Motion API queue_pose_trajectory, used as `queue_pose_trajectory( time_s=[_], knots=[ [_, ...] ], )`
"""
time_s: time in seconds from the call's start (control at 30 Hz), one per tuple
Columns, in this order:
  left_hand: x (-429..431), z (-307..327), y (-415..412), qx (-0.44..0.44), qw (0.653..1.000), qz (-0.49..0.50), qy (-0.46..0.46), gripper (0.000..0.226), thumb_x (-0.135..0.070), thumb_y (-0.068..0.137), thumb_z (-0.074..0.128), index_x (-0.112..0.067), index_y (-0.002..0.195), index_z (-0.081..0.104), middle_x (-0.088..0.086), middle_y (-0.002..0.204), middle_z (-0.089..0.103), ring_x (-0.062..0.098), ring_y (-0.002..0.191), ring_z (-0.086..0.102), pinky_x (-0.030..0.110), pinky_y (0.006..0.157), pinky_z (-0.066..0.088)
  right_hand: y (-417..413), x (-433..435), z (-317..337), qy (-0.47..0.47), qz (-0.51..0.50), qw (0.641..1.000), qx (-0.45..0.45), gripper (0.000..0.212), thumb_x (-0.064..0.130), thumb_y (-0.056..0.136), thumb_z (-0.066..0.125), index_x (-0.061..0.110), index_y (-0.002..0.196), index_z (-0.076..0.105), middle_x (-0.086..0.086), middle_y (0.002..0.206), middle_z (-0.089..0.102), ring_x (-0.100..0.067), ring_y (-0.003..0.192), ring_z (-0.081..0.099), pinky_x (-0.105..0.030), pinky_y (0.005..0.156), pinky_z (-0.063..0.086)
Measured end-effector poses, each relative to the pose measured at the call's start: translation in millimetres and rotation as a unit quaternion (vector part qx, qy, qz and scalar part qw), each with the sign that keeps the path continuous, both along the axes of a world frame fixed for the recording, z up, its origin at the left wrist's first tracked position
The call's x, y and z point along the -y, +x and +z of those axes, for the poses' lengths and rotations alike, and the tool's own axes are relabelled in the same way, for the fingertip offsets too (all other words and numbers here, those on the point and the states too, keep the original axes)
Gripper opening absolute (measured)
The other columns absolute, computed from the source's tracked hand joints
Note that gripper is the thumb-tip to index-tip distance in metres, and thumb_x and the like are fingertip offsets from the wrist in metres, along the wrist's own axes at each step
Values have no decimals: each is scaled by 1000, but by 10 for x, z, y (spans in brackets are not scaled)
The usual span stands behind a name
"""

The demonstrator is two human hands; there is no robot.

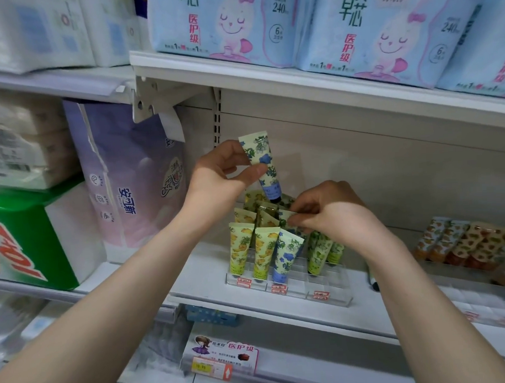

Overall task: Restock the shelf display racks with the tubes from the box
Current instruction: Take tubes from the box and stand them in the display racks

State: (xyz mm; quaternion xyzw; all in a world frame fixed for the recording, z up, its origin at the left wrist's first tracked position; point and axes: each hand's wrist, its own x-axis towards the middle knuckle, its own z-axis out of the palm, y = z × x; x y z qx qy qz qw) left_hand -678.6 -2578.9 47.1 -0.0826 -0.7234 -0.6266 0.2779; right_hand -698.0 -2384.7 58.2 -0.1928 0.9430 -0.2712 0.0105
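Clear acrylic rack [336,300]: centre of frame on the white shelf [203,281], front edge near the shelf lip, front right slots open.
Headroom: upper shelf [313,82] overhangs; both hands work in the gap below it.
Side room: purple pack [133,174] to the left, apart from the rack. Bare shelf to the right, up to the orange-print tubes [464,243] lying flat.
Rack contents: yellow-print tubes [241,247] left, front blue tube [286,252] middle, green-print tubes [319,252] right. All stand cap down.
Left hand [223,169]: thumb and fingers pinch the blue-flower tube [263,161], cap down at the back-row tops; contact unclear.
Right hand [331,213]: fingertips pinch the crimped top of a racked tube [288,218], mid-rack.
Hidden: back rows sit behind the hands, racked tube's print is unclear, right frame edge is blurred.
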Motion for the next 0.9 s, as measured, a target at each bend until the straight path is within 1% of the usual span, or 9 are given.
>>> queue_pose_trajectory(
  time_s=[0.13, 0.23, 0.37, 0.47, 0.57, 0.63, 0.7, 0.77, 0.9],
  knots=[
    [-15, -2, 18, -1, 1000, -5, -2, 20, -25, 73, 77, -25, 91, 67, -4, 91, 72, 18, 93, 67, 49, 96, 49, 4, 41, -44, 39, 0, 999, -12, 15, 28, 81, 77, 26, 96, 76, 13, 83, 69, -3, 76, 65, -18, 77, 51],
    [-21, -5, 20, 0, 1000, -3, -2, 22, -27, 71, 76, -28, 91, 68, -2, 93, 73, 21, 96, 67, 50, 97, 48, 15, 40, -36, 52, 7, 999, -14, 14, 28, 82, 76, 28, 96, 76, 15, 81, 66, -1, 76, 62, -14, 71, 46],
    [-30, -1, 16, 2, 1000, -6, -2, 19, -28, 70, 77, -32, 86, 67, -9, 87, 71, 19, 94, 66, 50, 98, 48, 34, 11, 30, 27, 11, 999, -22, 14, 25, 80, 78, 27, 94, 76, 14, 79, 69, -1, 76, 66, -19, 80, 52],
    [-45, 10, 19, 0, 1000, -17, -6, 20, -25, 72, 78, -30, 88, 68, -8, 90, 73, 17, 94, 67, 50, 99, 47, 49, -37, 87, 11, 10, 999, -39, 13, 23, 82, 76, 27, 94, 76, 11, 87, 72, -1, 76, 66, -22, 85, 54],
    [-93, 18, 7, 1, 999, -26, -22, 22, -19, 76, 79, -20, 96, 69, -1, 96, 74, 17, 96, 67, 49, 98, 48, 83, -90, 166, -84, -12, 992, -96, 13, 23, 88, 69, 29, 98, 74, 14, 90, 72, -3, 76, 68, -27, 85, 56],
    [-158, 29, -14, -2, 999, -35, -41, 19, -21, 76, 80, -23, 91, 69, -3, 91, 73, 15, 93, 68, 47, 94, 51, 90, -116, 228, -177, -33, 973, -141, 14, 26, 91, 65, 34, 101, 72, 21, 87, 69, -2, 77, 67, -27, 83, 56],
    [-236, 46, -39, 1, 997, -49, -65, 19, -24, 75, 81, -34, 79, 65, -12, 78, 68, 10, 85, 67, 43, 86, 54, 78, -123, 284, -239, -29, 955, -172, 15, 31, 92, 62, 38, 102, 70, 21, 91, 69, -2, 84, 66, -28, 82, 56],
    [-313, 46, -80, 6, 994, -64, -85, 22, -27, 74, 81, -39, 76, 63, -17, 74, 66, 7, 81, 65, 38, 81, 53, 55, -129, 313, -272, -8, 945, -181, 15, 35, 93, 61, 39, 104, 70, 20, 97, 70, -1, 90, 64, -27, 81, 56],
    [-468, 23, -119, 22, 989, -75, -130, 24, -24, 73, 82, -23, 94, 69, -9, 88, 72, -1, 87, 66, 13, 80, 49, 46, -140, 323, -281, 21, 941, -189, 10, 28, 88, 69, 36, 92, 72, 16, 87, 72, -2, 83, 65, -17, 73, 50]
  ],
)
